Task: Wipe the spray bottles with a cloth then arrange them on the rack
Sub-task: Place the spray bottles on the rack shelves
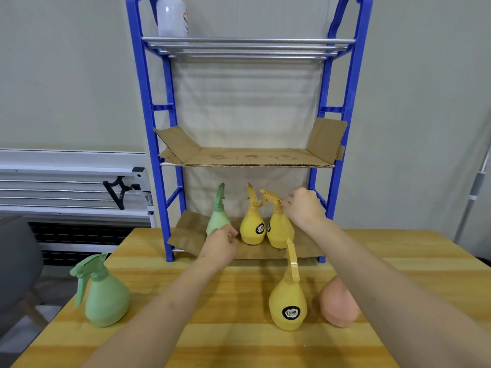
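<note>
- the person is reaching both bare arms across the pale striped wooden table (159, 261) toward the bottom shelf of the tall blue plastic rack (148, 128), which is standing at the table's far edge against the wall.
- three pear-shaped plastic spray bottles are standing in a row on the brown cardboard liner (186, 232) of that bottom shelf: a mint-green bottle (218, 217) on the left, a yellow bottle (252, 228) in the middle, and a second yellow bottle (279, 229) on the right, close to its neighbour (whether they touch i cannot tell).
- the right hand (303, 208) is pinching the trigger head of the right-hand yellow bottle, apparently turning its nozzle to line up with the others.
- the left hand (220, 248) is curling against the lower body of the mint-green bottle, seemingly steadying or nudging it into the row.
- still on the table, likely awaiting their turn: a large mint-green spray bottle (106, 298) at the left, a yellow spray bottle with a black label (288, 301), and just beside it a rounded pink object (338, 305), possibly the cloth.
- the cardboard-lined middle shelf (252, 156) is holding no bottles; a white bottle (172, 17) is standing on the top metal-bar shelf.
</note>
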Available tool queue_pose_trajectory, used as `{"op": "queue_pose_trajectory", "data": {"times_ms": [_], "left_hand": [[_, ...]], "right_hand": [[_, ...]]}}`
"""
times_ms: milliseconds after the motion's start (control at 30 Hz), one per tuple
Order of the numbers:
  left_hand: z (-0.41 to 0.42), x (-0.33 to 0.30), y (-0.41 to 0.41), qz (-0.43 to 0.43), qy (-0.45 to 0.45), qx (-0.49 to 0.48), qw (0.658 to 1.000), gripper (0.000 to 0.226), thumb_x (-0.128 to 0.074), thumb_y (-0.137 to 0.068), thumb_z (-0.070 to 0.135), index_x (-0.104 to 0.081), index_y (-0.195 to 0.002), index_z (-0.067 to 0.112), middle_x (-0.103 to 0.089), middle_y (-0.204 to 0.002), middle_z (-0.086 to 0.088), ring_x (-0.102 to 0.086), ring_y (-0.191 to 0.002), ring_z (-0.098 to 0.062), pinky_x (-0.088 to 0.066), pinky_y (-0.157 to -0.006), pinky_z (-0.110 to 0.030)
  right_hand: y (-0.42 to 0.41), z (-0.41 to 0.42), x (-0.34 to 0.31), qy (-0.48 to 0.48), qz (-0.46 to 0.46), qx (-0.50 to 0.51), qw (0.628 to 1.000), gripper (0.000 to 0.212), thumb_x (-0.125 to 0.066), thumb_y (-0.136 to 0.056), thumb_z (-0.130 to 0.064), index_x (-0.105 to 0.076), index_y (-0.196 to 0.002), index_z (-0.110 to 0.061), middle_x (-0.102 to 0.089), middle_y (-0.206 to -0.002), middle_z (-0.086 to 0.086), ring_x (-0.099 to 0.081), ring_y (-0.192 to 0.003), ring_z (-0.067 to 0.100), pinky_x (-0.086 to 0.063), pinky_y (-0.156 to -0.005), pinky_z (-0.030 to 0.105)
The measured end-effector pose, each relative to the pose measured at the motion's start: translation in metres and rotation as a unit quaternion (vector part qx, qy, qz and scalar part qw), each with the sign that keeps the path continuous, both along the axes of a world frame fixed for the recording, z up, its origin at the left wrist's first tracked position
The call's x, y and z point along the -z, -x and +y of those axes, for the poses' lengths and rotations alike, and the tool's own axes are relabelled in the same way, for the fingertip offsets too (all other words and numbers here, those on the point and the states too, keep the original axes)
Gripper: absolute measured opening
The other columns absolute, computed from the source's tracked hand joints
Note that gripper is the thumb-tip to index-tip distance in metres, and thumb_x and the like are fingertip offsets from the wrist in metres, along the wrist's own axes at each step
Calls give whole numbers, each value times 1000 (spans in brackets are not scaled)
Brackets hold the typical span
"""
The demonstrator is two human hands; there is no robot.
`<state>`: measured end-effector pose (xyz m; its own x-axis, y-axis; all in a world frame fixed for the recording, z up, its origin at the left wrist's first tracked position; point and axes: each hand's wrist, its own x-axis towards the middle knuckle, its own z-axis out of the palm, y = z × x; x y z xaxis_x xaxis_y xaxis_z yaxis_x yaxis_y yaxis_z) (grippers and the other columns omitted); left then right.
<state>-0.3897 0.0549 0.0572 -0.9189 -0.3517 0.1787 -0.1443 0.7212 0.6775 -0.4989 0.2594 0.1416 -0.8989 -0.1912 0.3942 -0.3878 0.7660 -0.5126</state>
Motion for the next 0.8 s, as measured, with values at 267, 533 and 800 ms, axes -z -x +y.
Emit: {"op": "queue_pose_trajectory", "data": {"times_ms": [267, 533, 800], "left_hand": [[27, -3, -25, 31, 7, 21, 999, 27, -51, -100, 15, -62, -124, 22, -64, -118, -3, -64, -97, -17, -50, -67, -21], [71, 8, -64, 44, -20, 44, 998, 20, -54, -102, 18, -62, -121, 21, -67, -111, 3, -65, -104, -18, -54, -87, -33], [119, 38, -74, 8, -45, 59, 997, 69, -78, -87, 47, -49, -144, 22, -53, -140, 1, -54, -131, -20, -45, -108, -38]], "right_hand": [[-46, 17, -4, 34, 57, -46, 997, 19, -63, -103, -22, -76, -111, -11, -73, -100, 8, -67, -95, 23, -59, -81, 36], [-100, 61, 16, 51, 82, -67, 993, 15, -63, -99, -19, -77, -98, -15, -74, -89, 2, -68, -88, 21, -60, -82, 40], [-123, 124, 49, 84, 128, -14, 988, 27, -69, -98, -19, -71, -123, -9, -70, -120, 7, -61, -119, 28, -38, -99, 25]]}}
